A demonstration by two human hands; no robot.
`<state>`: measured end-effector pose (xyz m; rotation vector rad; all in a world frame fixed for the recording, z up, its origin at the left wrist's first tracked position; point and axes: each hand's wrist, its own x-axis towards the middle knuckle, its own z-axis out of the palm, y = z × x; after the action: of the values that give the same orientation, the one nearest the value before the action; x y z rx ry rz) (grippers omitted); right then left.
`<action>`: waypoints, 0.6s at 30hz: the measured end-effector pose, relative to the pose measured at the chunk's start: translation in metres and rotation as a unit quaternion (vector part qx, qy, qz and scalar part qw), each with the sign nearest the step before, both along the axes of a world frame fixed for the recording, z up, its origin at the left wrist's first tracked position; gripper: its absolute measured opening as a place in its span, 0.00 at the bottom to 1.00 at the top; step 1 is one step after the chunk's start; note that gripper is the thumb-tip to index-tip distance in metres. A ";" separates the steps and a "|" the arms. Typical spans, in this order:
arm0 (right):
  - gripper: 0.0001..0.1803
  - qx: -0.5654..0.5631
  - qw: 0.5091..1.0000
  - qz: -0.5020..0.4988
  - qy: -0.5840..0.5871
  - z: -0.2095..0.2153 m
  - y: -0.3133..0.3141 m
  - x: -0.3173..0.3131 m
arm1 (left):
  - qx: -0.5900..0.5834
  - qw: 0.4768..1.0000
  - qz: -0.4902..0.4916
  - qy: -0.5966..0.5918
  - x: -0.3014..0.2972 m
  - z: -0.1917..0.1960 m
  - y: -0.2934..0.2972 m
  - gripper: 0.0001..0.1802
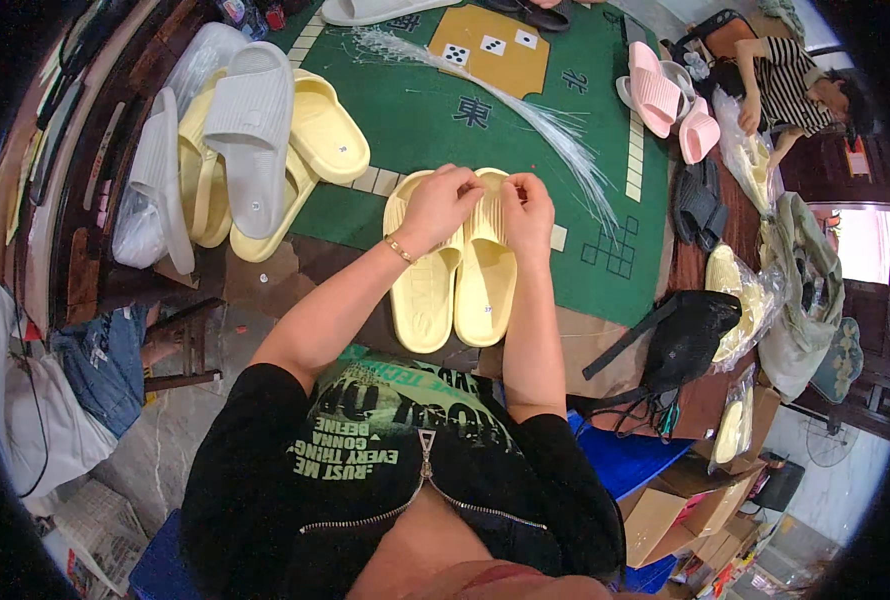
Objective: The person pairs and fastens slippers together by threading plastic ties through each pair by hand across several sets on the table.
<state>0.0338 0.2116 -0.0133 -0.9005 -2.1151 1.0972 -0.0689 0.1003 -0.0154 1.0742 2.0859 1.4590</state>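
Observation:
A pair of pale yellow slippers (423,300) lies side by side in front of me, toes pointing away. Over the left slipper's strap, my left hand (443,208) is closed with its fingertips pinched. My right hand (529,214) is closed the same way above the outer side of the right slipper (485,292). Between the two sets of fingertips is only a small gap, near the front of the straps. Whatever the fingers pinch is too small to make out. Beyond my hands, a bundle of thin clear plastic strands (505,98) stretches across the green table mat (385,95).
Grey slippers (250,125) and yellow slippers (330,128) are piled at the left. Pink slippers (653,92), black slippers (698,205) and a black bag (680,335) line the right side. Another person (800,90) handles bagged yellow slippers at the far right. Cardboard boxes (655,525) stand lower right.

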 end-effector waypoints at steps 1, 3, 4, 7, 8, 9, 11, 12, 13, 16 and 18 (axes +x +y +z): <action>0.05 -0.001 1.000 0.000 0.000 0.003 -0.002 0.000 | -0.001 1.000 0.001 0.005 0.000 0.000 0.000 0.06; 0.05 -0.010 0.999 0.045 -0.027 0.011 -0.006 0.000 | -0.003 1.000 0.002 0.011 0.000 0.000 0.001 0.06; 0.05 0.005 0.998 0.055 -0.026 0.006 -0.003 0.001 | 0.000 1.000 0.001 0.014 0.000 -0.002 0.001 0.06; 0.05 0.015 0.998 0.065 -0.023 0.005 -0.002 0.000 | 0.004 1.000 0.000 0.014 -0.001 -0.003 0.000 0.05; 0.05 0.017 0.997 0.065 -0.025 0.006 -0.003 -0.001 | 0.003 1.000 0.000 0.013 -0.002 -0.003 -0.001 0.05; 0.05 0.014 0.998 0.059 -0.035 0.008 -0.003 -0.001 | 0.002 1.000 0.000 0.014 -0.001 -0.003 0.000 0.05; 0.05 0.011 0.998 0.053 -0.044 0.009 -0.003 -0.001 | -0.007 1.000 0.001 0.010 -0.001 -0.003 0.001 0.05; 0.05 -0.007 0.999 0.022 -0.029 0.008 -0.002 0.000 | -0.007 1.000 0.001 0.010 -0.001 -0.002 0.001 0.05; 0.05 -0.026 1.000 -0.008 -0.015 0.007 -0.002 0.000 | -0.006 1.000 -0.002 0.008 -0.001 -0.001 0.001 0.05; 0.05 -0.046 0.999 -0.026 0.010 0.002 0.002 0.002 | 0.006 1.000 0.001 0.004 0.000 -0.001 0.001 0.06; 0.05 -0.064 0.997 -0.031 0.024 -0.001 0.003 0.003 | 0.016 1.000 0.005 0.002 0.000 -0.002 0.001 0.07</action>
<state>0.0365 0.2146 -0.0147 -0.9808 -1.9833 1.2206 -0.0684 0.1014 -0.0171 1.0798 2.0806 1.5005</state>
